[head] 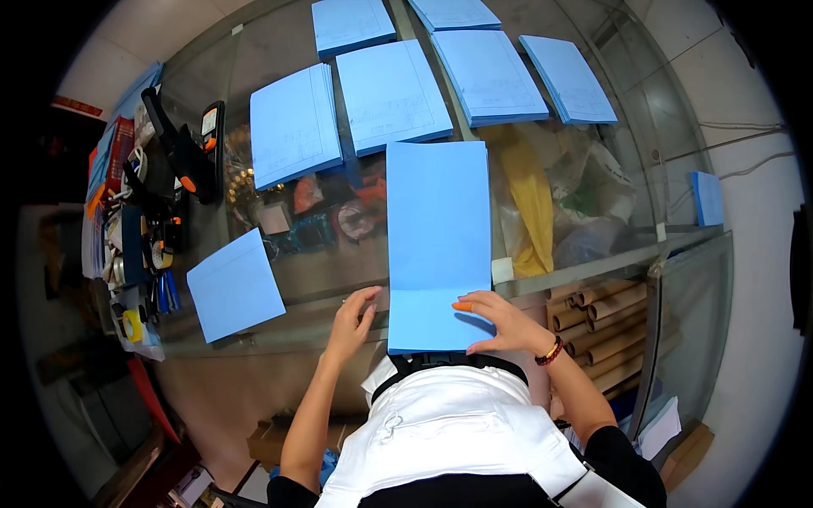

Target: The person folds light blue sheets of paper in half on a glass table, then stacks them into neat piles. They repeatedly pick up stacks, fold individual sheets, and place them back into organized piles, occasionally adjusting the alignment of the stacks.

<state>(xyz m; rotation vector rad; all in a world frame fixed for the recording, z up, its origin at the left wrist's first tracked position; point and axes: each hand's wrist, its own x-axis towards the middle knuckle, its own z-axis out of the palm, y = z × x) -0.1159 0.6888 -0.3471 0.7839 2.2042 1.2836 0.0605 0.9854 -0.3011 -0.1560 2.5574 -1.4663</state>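
A long stack of blue paper sheets [438, 216] lies before me on the glass counter, its near end at my waist and a crease running across its lower part. My right hand [502, 324] rests on the near right part of the stack, an orange cover on one finger and the thumb at the edge. Just left of the stack, my left hand [354, 320] is held with fingers apart and nothing in it. One blue sheet or thin pile [236, 286] lies farther left. Beyond the long stack, several folded blue paper piles with faint printed drawings [394, 89] lie in rows.
Handheld black devices [213, 146], blue pens [166, 292] and a yellow tape roll [132, 326] crowd the left end. Bags show through the counter's glass. Cardboard tubes [610, 317] fill a compartment at the right, beside a glass panel [692, 317]. A small blue pile [707, 199] lies far right.
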